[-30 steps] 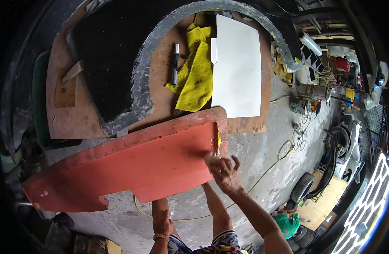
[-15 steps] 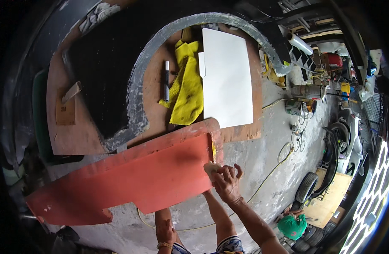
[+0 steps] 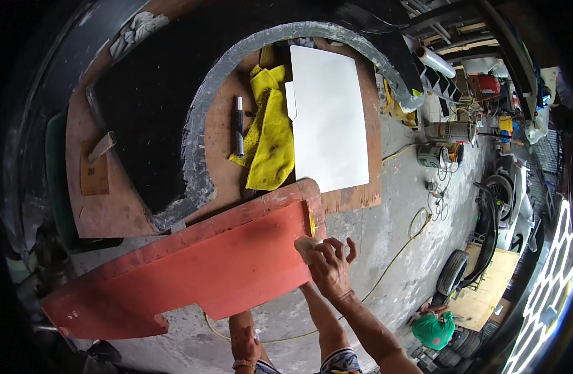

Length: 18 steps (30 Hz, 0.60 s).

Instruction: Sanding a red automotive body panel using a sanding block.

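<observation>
A long red panel (image 3: 211,262) with a flanged rim slants across the middle of the head view. A strip of yellow paste (image 3: 311,219) lies along its right end. My right hand (image 3: 331,269) pinches a small beige, flat piece (image 3: 305,247) against the panel beside that strip. The piece may be folded sandpaper or a spreader; I cannot tell which. Its outer fingers are raised and curled. Below the panel's lower edge, my left hand (image 3: 244,346) is curled closed near my leg. Something whitish shows at its fingers, too small to name.
Beyond the panel, a brown board (image 3: 221,134) carries a yellow cloth (image 3: 271,140), a marker (image 3: 239,128), a white sheet (image 3: 330,118) and a black curved part (image 3: 143,118). Sandpaper (image 3: 94,171) lies at left. Cans (image 3: 433,156), a cable (image 3: 386,277), a tyre (image 3: 452,272) and a person in green (image 3: 433,330) are at right.
The view has shifted slightly. My right hand and the beige piece have slid a little left on the panel's right end. My left hand stays below the panel.
</observation>
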Tool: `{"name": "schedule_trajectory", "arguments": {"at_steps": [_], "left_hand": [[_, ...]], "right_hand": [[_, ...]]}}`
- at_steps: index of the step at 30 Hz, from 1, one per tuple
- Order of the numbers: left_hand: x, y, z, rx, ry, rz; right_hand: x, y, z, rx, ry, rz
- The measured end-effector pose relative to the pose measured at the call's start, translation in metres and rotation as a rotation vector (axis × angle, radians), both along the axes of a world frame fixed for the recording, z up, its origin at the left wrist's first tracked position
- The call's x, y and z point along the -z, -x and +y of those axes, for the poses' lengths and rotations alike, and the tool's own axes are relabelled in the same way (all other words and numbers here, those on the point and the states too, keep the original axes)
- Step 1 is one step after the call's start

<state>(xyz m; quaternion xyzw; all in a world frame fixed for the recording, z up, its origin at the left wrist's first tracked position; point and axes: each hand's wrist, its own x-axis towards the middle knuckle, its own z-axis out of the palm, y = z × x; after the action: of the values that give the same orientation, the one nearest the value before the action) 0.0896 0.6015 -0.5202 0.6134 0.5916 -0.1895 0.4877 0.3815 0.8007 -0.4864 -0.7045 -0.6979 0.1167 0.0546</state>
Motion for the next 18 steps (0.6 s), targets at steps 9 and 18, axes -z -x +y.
{"name": "schedule_trajectory", "arguments": {"at_steps": [9,18], "left_hand": [[0.015,0.001,-0.017,-0.03,0.005,0.014],[0.017,0.002,-0.016,0.025,-0.075,0.018]], "right_hand": [[0.01,-0.005,0.009,0.032,0.008,0.0],[0.013,-0.007,0.024,0.032,0.035,-0.03]]}}
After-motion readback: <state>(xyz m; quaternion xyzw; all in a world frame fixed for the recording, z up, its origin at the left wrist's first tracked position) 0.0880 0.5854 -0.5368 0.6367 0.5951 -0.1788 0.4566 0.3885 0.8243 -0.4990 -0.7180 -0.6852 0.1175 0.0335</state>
